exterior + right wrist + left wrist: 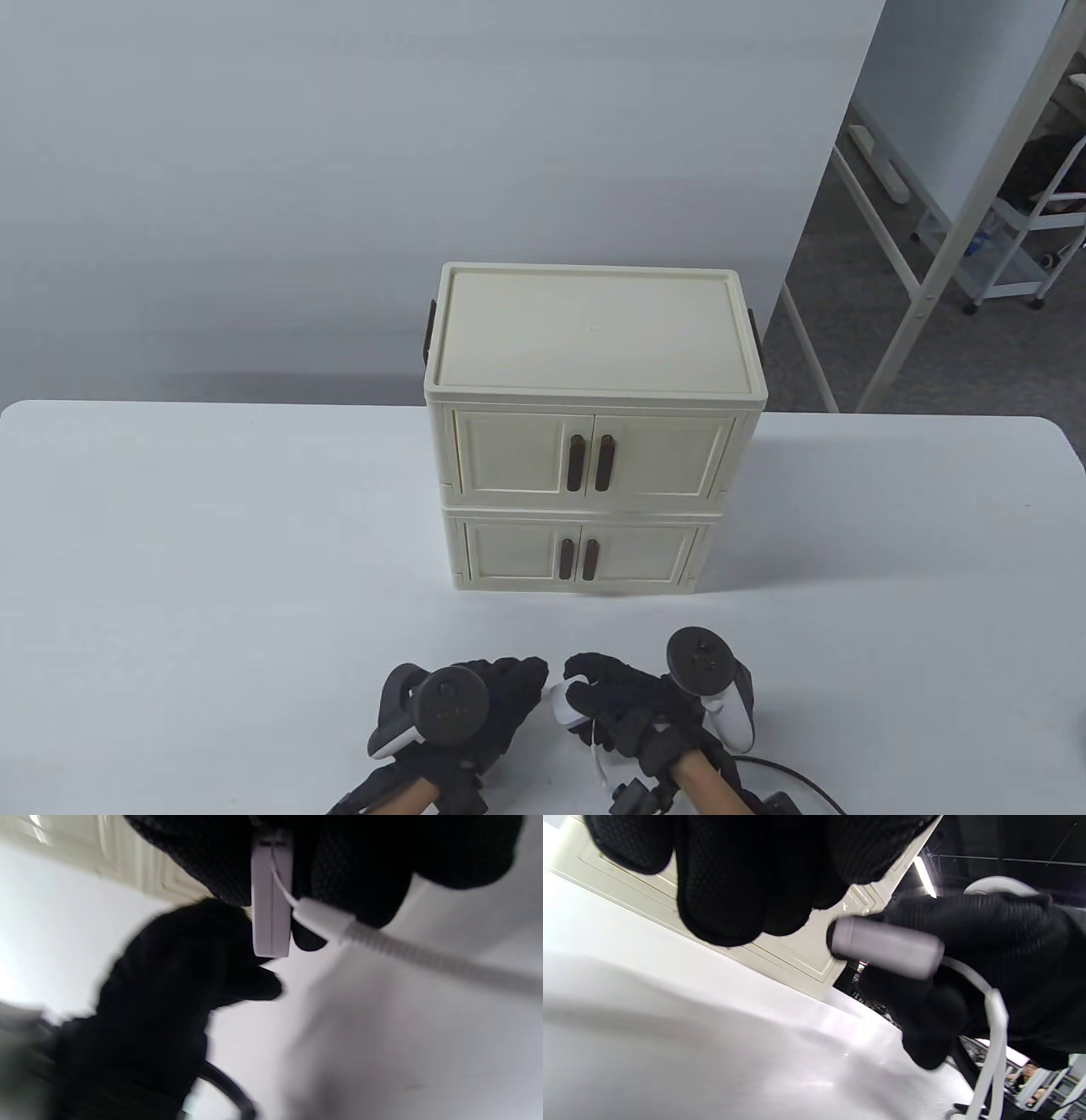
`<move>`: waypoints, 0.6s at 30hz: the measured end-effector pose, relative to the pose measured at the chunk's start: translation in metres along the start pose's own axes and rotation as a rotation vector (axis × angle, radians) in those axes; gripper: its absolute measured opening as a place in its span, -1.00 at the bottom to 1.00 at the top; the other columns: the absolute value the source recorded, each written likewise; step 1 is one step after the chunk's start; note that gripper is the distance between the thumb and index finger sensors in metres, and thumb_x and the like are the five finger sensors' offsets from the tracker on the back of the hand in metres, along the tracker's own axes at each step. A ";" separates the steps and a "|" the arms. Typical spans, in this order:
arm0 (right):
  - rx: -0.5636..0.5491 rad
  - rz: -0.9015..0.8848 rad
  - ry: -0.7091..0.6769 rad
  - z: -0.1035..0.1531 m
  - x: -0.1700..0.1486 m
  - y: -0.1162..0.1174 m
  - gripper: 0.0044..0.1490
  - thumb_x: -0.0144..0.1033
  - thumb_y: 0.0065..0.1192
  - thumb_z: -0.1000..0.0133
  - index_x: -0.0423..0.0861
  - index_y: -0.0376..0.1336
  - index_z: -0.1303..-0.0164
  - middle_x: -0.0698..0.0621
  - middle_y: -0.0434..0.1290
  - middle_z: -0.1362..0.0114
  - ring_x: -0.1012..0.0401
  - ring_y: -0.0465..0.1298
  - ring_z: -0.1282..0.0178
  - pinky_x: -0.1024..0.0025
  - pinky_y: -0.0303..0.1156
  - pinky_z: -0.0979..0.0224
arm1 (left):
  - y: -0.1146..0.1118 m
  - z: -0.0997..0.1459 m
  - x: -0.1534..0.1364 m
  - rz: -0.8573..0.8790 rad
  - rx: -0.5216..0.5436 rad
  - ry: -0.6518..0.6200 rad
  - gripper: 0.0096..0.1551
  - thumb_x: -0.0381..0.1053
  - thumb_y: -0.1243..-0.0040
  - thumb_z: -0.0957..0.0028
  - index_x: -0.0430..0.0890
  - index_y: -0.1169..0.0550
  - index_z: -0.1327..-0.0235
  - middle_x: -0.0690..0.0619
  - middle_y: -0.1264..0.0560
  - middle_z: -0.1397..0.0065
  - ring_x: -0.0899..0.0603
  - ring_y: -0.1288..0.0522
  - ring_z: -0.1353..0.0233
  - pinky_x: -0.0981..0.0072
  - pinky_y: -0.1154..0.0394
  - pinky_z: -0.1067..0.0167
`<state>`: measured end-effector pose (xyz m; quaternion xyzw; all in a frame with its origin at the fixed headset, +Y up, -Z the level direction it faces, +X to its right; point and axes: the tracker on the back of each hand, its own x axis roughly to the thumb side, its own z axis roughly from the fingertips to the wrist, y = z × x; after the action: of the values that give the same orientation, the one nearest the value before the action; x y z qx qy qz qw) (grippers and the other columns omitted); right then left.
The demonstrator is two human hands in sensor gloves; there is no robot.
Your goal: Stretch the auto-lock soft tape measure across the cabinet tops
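Observation:
Two cream cabinets are stacked on the white table; the upper one's flat top [592, 331] faces up and both sets of doors [590, 463] are shut. My right hand [624, 692] grips a small white tape measure case [567, 709] just above the table near the front edge. The case also shows in the left wrist view [886, 946] and the right wrist view [271, 899]. A white strap [382, 942] hangs from the case. My left hand [496, 683] is close beside the case on its left, fingers [734, 878] curled and holding nothing that I can see.
The cabinets [797, 955] stand about a hand's length behind both hands. The white table [212, 552] extends to either side. A white wall is behind, and metal shelving frames [950, 255] stand off the table at the right.

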<state>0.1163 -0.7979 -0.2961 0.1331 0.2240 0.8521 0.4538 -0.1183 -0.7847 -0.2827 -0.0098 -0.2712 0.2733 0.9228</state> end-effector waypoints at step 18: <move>-0.204 0.665 -0.229 0.057 0.028 -0.060 0.26 0.14 0.07 -0.35 -0.40 -0.48 -0.67 -0.59 -0.13 -0.65 -0.54 -0.06 -0.54 -0.63 -0.11 -0.44 | 0.049 0.024 -0.009 -0.097 0.036 0.003 -0.02 0.50 -0.10 -0.10 0.34 0.06 -0.66 -0.10 0.34 -0.74 -0.42 0.26 -0.73 -0.70 0.34 -0.33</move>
<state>0.1683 -0.7304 -0.2766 0.2471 0.0302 0.9507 0.1848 -0.1614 -0.7509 -0.2750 0.0195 -0.2648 0.2333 0.9354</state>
